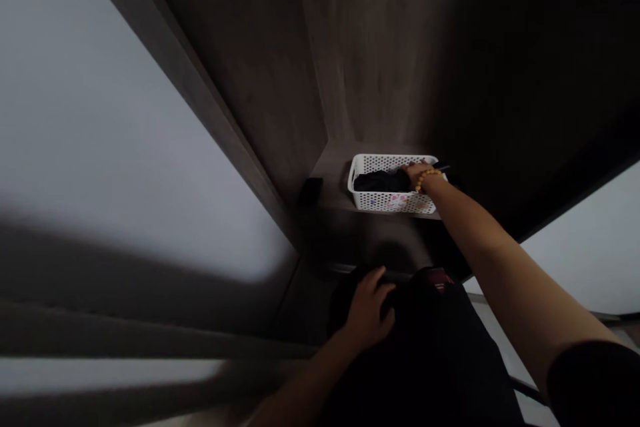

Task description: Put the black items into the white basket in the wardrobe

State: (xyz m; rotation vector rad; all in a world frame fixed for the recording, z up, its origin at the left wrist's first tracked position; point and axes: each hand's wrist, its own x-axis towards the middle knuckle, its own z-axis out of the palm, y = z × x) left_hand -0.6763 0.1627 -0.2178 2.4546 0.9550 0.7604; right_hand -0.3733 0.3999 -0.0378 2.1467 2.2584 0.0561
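A white perforated plastic basket (395, 202) sits on a wooden shelf, with a small pink sticker on its front wall. Dark cloth (381, 181) fills the basket's left part. My right hand (419, 175), with a yellow beaded bracelet at the wrist, reaches down into the basket's right side beside the cloth. Its fingers are mostly hidden, so I cannot tell what they grip. Near my knee, my left hand (367, 312) rests with its fingers apart and holds nothing.
Dark wooden panels (370, 67) rise behind and beside the basket. A small black object (311, 191) is left of the basket on the shelf (333, 160). My legs in black trousers (430, 347) are below. A pale door panel (150, 133) stands at the left.
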